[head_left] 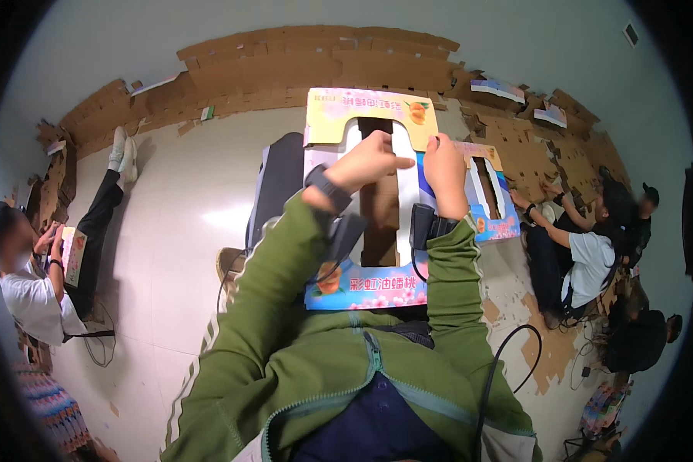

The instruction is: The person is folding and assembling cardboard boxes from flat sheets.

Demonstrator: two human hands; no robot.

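A printed cardboard box point(313, 158) in yellow, pink and blue rests on my lap, with a long cut-out window down its middle. Through the window, brown cardboard and white inner flaps show. My left hand point(371, 160) is over the window's upper part, its thumb stretched toward the right and its other fingers bent; I see nothing held in it. At the box's upper right edge, my right hand point(444, 163) pinches the cardboard with curled fingers. Dark bands with small black devices sit on both wrists.
A similar printed box point(508, 229) lies just right of mine. A person in white point(589, 258) sits beyond it; another point(35, 296) at far left holds a box. Flattened brown cardboard point(308, 65) lines the far wall. A black cable point(491, 369) loops by my right side.
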